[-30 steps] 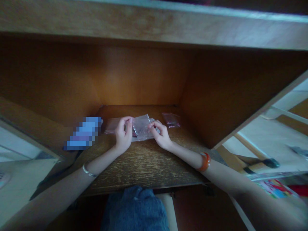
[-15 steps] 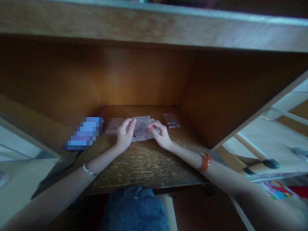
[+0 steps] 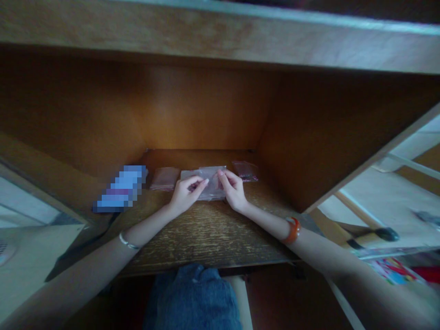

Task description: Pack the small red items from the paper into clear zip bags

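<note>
Three small plastic bags show in the middle of my feed, and both hands are on the central one. The left hand (image 3: 184, 197) reaches in from the left of my view, its fingers (image 3: 195, 183) laid across the clear plastic bag (image 3: 211, 192). The right hand (image 3: 233, 190) comes from the other side, its fingertips (image 3: 222, 175) pinched on the bag's upper part. I read both hands as grasping, not released, with their fingertips close together over the plastic. From here I cannot tell whether the bag is lifted or resting on the wooden tabletop (image 3: 206, 233).

The brownish-pink plastic bag (image 3: 164, 178) lies flat just beside the left hand. The small bag with pink contents (image 3: 244, 171) lies just beyond the right hand, toward the wooden back panel (image 3: 165, 110). Farther left sits a pixelated blue object (image 3: 120, 189), too blurred for me to identify. A silver bangle (image 3: 128, 241) circles the left wrist, and an orange bangle (image 3: 292, 230) sits on the right forearm. A wooden board (image 3: 220, 36) crosses the top of my view, and a denim-covered lap (image 3: 192, 298) shows below the tabletop's near edge.
</note>
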A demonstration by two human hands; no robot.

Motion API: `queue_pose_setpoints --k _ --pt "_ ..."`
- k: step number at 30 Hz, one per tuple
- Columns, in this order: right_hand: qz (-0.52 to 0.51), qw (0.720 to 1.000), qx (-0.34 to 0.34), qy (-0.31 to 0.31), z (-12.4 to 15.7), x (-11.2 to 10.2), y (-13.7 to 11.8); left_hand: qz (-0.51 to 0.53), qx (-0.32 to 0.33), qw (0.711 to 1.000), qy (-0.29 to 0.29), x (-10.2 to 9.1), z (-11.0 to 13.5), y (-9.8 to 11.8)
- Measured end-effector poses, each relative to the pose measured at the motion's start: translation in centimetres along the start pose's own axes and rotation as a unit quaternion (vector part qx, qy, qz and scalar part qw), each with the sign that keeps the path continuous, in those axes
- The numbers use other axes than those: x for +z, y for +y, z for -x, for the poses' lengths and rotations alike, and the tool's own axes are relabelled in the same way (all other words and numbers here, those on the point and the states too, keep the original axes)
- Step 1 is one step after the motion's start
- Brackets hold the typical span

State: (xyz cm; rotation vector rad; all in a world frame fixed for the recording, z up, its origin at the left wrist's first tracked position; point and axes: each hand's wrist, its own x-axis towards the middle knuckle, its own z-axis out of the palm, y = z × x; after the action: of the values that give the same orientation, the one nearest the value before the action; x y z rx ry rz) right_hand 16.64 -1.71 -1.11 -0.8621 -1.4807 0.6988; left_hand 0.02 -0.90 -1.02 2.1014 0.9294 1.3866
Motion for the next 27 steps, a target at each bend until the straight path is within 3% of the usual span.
queue_pose_setpoints --k 9,16,22,27 --pt "-0.008 0.996 0.05 -0.076 0.0 0.2 0.5 0.023 -0.04 0.997 0.068 -0.1 -0.2 -0.6" --pt "-0.044 0.997 0.068 -0.004 -0.7 -0.1 0.9 0.035 -0.058 0.998 0.01 0.4 -0.1 -0.7" --pt "-0.034 0.994 0.063 -0.082 -0.4 0.1 1.1 0.041 -0.049 0.998 0.029 0.3 -0.1 -1.0" --pt "-0.017 0.996 0.064 -0.053 -0.7 0.0 1.1 0.059 -0.061 0.996 0.025 0.4 -0.1 -1.1"
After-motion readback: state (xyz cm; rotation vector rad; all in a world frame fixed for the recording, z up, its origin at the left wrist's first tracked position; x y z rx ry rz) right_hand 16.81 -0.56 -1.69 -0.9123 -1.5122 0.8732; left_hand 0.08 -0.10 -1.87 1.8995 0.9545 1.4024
